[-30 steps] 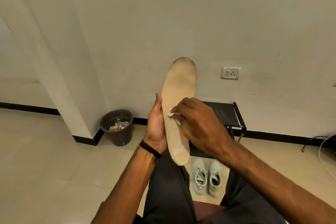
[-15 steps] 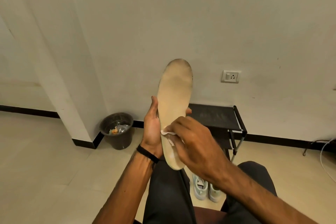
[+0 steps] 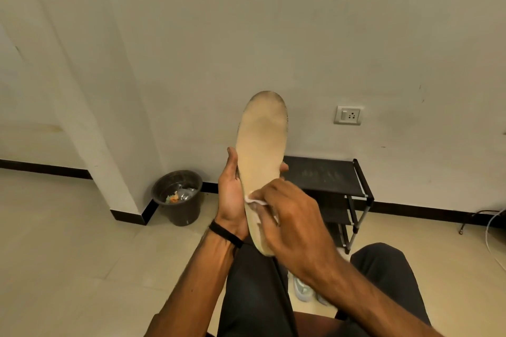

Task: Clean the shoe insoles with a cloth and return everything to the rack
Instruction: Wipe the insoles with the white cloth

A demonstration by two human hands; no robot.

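Wiping is mid-stroke w/ the view tilted down vs 1 s ago: the rack (image 3: 323,176), black, far right against the wall, shows more of its lower tiers now, and the pale shoes (image 3: 302,288) on the floor near the knees are mostly hidden behind the right forearm, where both were in plain sight before. Bin (image 3: 178,197) sits far left at the wall corner, w/ scraps inside.

Insole (image 3: 262,150) stands upright in the centre, toe end up, heel end down near the lap. It has stayed in about the same pose over the last sec. Left hand (image 3: 232,194) wraps its left edge at mid-length, thumb up along the side, fingertips peeking round the right edge.

Right hand (image 3: 284,216) has slid down from the mid section to the heel half, fingers curled round the small white cloth (image 3: 254,201) and pressing it flat on the insole face.

Judging by that: stroke runs toe-to-heel, so the upper part looks done for this pass. Toe rim looks grey, prob needs another go. Shoes and insole aren't back on the rack yet.
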